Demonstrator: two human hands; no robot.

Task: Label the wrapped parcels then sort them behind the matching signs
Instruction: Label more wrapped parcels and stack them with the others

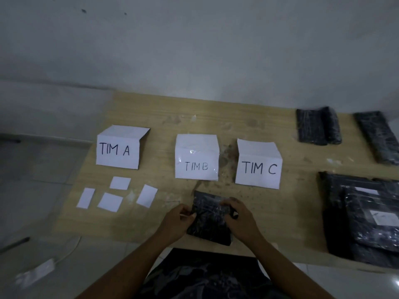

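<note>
Judged from how things lie, the task is at an early stage. No parcel shows behind the TIM A sign [117,151] at 10 o'clock, the TIM B sign [196,162] at 12 o'clock or the TIM C sign [258,169] at 1 o'clock, so the sorting is not yet begun.

One black wrapped parcel [210,221] lies at 6 o'clock on the table [162,117], just in front of TIM B. The left hand [177,221] pinches its left edge with curled fingers, and a pale sliver between those fingers may be a label, though I cannot tell. The right hand [239,219] grips its right edge, fingers curled over the wrap.

Four blank slips [110,201] wait at 8 o'clock, unused. Two rolled parcels [317,126] sit at 2 o'clock with a flat parcel [377,137] beside them, and a stack of parcels [345,212] lies at 3 to 4 o'clock. Some in the stack bear white patches. All of these are left to label and place
</note>
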